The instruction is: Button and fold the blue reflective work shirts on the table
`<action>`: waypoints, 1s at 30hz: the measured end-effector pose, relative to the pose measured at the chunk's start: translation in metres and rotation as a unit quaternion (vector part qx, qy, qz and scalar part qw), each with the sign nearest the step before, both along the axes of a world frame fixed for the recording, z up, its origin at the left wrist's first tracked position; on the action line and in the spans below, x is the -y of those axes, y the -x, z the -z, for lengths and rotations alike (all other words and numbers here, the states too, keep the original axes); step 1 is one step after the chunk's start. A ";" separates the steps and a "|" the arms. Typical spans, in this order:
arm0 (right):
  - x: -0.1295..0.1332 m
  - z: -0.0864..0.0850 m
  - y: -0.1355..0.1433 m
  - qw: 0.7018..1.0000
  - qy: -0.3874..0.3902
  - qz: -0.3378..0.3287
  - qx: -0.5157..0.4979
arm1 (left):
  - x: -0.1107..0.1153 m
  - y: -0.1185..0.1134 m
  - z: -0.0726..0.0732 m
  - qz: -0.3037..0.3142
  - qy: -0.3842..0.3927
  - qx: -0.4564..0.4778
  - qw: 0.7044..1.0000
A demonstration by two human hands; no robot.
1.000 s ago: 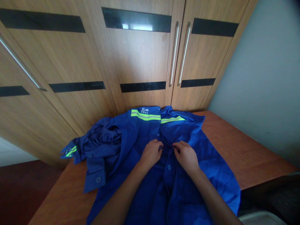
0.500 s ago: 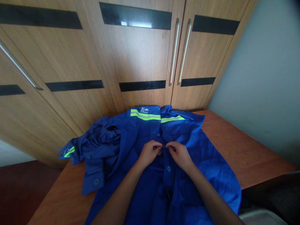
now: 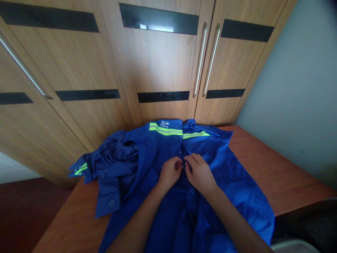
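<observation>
A blue work jacket [image 3: 226, 179] with yellow-green reflective strips lies spread on the wooden table, its collar end toward the wardrobe. Both hands meet at the front placket, midway down the jacket. My left hand [image 3: 171, 172] is closed, thumb and fingers pinching the placket edge. Just across from it, my right hand [image 3: 199, 173] pinches the facing edge, fingers curled. Whatever button lies between the fingertips is hidden. Below the right hand a button [image 3: 192, 190] shows on the placket; another button [image 3: 179, 152] shows above the hands. One sleeve [image 3: 113, 165] lies bunched at the left.
The reddish-brown table [image 3: 263, 165] extends to both sides of the jacket. A wooden wardrobe [image 3: 163, 63] with metal handles stands directly behind it. A grey wall [image 3: 297, 91] rises at the right, and a dark area with a pale rounded edge sits at the lower right.
My right hand has turned more over the placket, and the two hands' fingertips are closer together. The whole view has shifted slightly, so everything appears a little further right.
</observation>
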State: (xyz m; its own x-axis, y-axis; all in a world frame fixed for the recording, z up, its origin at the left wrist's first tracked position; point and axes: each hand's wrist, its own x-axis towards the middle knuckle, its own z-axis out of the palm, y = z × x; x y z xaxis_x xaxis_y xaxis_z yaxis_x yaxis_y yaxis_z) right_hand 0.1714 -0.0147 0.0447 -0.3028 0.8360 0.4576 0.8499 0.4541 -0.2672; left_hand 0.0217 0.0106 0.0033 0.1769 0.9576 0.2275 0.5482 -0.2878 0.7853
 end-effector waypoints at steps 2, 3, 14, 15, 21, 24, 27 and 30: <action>-0.003 0.002 0.002 0.998 0.048 0.028 0.028 | 0.000 0.000 0.000 0.009 -0.005 -0.034 0.999; -0.005 0.003 0.002 0.995 0.076 0.053 0.047 | 0.000 -0.001 0.000 0.011 -0.006 -0.050 0.999; -0.017 0.012 -0.014 0.968 0.219 0.110 -0.057 | 0.010 -0.001 -0.003 -0.012 -0.018 -0.150 0.988; -0.020 0.014 -0.016 0.961 0.233 0.097 -0.113 | 0.010 0.000 -0.003 -0.011 -0.020 -0.145 0.989; -0.034 0.019 -0.023 0.915 0.283 0.044 -0.283 | 0.007 0.002 -0.006 -0.019 -0.030 -0.061 0.997; -0.033 0.017 -0.020 0.885 0.307 0.043 -0.347 | 0.003 0.001 -0.007 -0.033 -0.027 -0.003 0.999; -0.030 0.015 -0.016 0.865 0.311 0.041 -0.392 | 0.001 -0.001 -0.008 -0.047 -0.027 0.037 0.998; -0.029 0.013 -0.015 0.856 0.304 0.038 -0.416 | 0.002 -0.001 -0.009 -0.060 -0.033 0.052 0.996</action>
State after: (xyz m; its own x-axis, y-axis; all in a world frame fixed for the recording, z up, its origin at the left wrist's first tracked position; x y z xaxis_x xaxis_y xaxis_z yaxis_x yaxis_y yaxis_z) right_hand 0.1862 0.0141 0.0318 -0.0180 0.9991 -0.0385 0.2708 -0.0322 -0.9621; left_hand 0.0231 0.0085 0.0122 0.0334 0.9527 0.3021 0.4990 -0.2778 0.8209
